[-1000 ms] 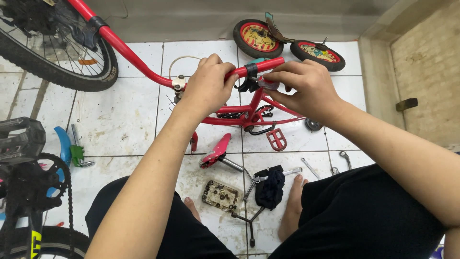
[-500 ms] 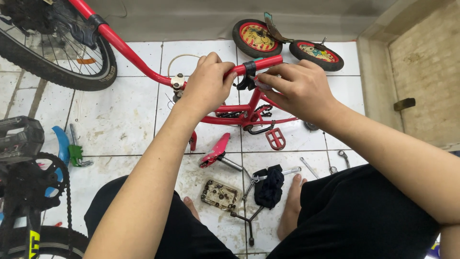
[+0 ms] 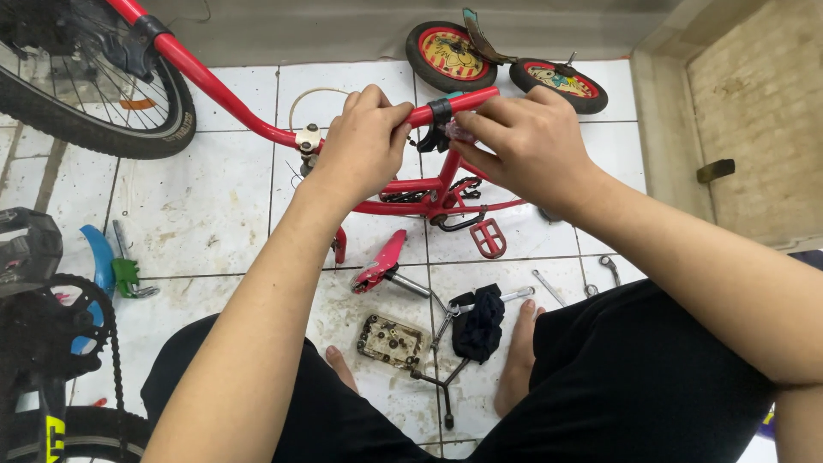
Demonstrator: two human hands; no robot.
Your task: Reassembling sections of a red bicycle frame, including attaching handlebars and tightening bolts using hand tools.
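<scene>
A small red bicycle frame (image 3: 429,193) lies on the white tiled floor, its red handlebar (image 3: 223,90) raised toward me. My left hand (image 3: 364,141) is wrapped around the bar just right of the stem clamp (image 3: 307,139). My right hand (image 3: 531,146) pinches a small pinkish part at the black brake lever clamp (image 3: 440,110) on the same bar. A red pedal (image 3: 489,237) hangs from the frame's crank below my hands.
Two small wheels (image 3: 450,53) lie at the far wall. A red saddle (image 3: 381,261), a box of bolts (image 3: 393,340), a black cloth (image 3: 480,321) and wrenches (image 3: 549,287) lie before my feet. A large bike wheel (image 3: 94,94) and chainring (image 3: 60,330) stand left.
Both hands stayed on the handlebar. My right hand shifted slightly left along the bar, fingers working at the brake lever clamp.
</scene>
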